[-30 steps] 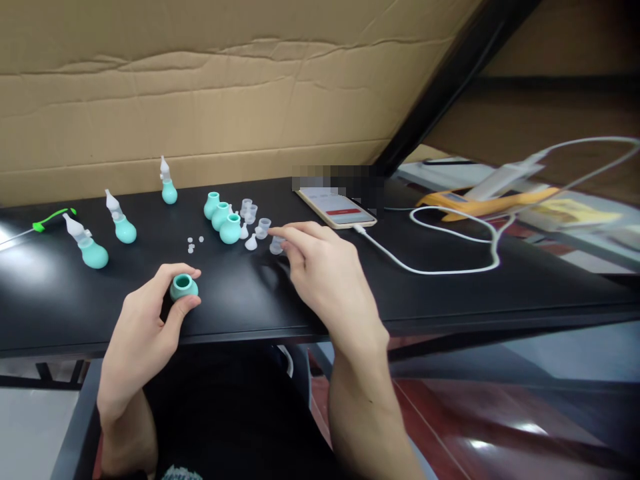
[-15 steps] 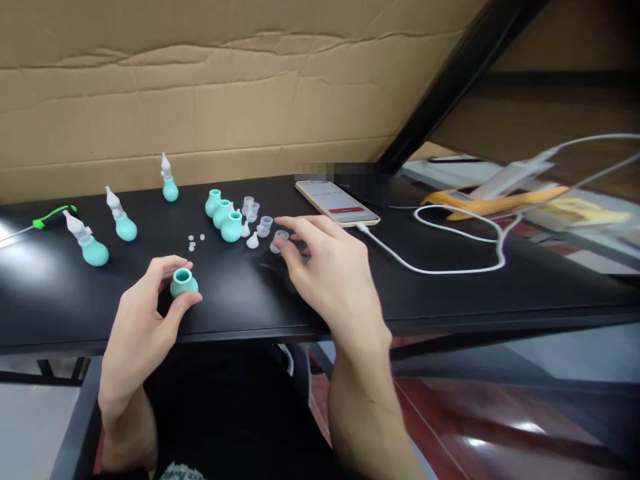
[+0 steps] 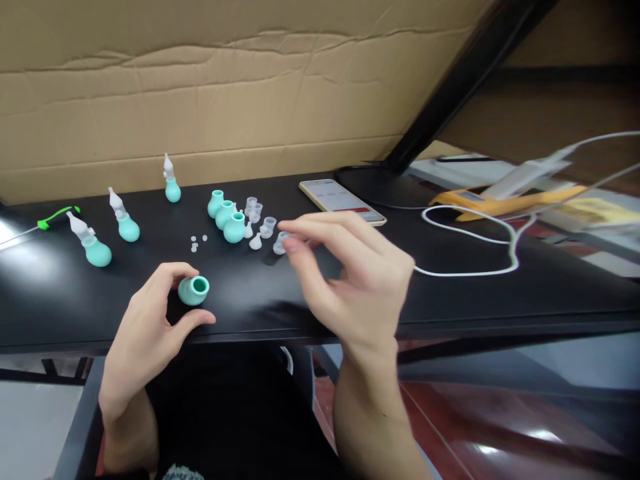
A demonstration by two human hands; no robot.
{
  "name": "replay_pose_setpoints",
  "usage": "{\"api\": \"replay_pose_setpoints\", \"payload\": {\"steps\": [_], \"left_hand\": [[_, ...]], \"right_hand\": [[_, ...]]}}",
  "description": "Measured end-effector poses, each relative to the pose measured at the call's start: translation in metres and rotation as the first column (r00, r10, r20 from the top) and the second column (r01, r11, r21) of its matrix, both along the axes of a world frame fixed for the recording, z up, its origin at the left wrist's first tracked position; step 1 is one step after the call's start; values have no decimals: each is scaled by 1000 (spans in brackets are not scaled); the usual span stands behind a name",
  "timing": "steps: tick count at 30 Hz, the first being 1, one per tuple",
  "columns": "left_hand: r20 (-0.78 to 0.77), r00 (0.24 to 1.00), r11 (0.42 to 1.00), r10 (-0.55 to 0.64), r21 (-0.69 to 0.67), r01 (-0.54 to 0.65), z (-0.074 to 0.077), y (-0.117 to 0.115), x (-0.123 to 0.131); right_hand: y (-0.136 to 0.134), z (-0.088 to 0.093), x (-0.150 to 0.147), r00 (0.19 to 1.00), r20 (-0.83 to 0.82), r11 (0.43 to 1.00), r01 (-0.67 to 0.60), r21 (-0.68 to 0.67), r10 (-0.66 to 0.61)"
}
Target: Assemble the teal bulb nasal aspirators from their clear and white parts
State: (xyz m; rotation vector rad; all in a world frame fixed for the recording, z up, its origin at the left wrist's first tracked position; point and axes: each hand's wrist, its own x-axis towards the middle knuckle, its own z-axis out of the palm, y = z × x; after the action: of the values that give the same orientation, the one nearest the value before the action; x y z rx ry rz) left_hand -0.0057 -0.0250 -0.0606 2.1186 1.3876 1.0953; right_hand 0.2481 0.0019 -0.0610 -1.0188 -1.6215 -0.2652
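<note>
— Nearest the bottom edge of the frame, what has the left hand (image 3: 145, 327) got?
— A teal bulb (image 3: 194, 290), tipped on its side with the open mouth facing right. The grip is closed around it, thumb below and fingers above, just over the front of the black counter (image 3: 450, 300).
— And the right hand (image 3: 360, 280)?
— Right of centre, a little farther in. Its grip is narrow: forefinger and thumb seem to pinch a small clear cap (image 3: 281, 243), lifted just off the counter with a shadow under it.
— So which step is that?
— By the look of it, a cap has been picked up but not yet fitted; cap and bulb are apart. Joining them would call for lining the cap up with the bulb's mouth and pressing it in squarely.
— What lies behind?
— A row of three bare bulbs (image 3: 226, 213) with loose caps (image 3: 255, 210) beside them and tiny white bits (image 3: 197, 241) to their left. Three nozzled bulbs (image 3: 95, 250) stand farther left. A phone (image 3: 343, 200) and a white cable (image 3: 465, 270) lie toward the right, and cardboard (image 3: 200, 100) fills the top of the frame.
</note>
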Motion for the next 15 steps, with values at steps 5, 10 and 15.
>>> {"api": "replay_pose_setpoints", "payload": {"steps": [5,10,15], "left_hand": [[16,994,995,-105,-3,105,-3,0,-3],[-27,991,991,-128,34,128,-6,1,-5],[-26,993,993,-118,29,118,-5,0,-4]], "right_hand": [[-7,-1,-13,891,177,908,-414,-61,418],[-2,-9,-20,798,339,865,-485,-132,499],[-1,-9,-21,782,343,852,-497,-164,521]]}}
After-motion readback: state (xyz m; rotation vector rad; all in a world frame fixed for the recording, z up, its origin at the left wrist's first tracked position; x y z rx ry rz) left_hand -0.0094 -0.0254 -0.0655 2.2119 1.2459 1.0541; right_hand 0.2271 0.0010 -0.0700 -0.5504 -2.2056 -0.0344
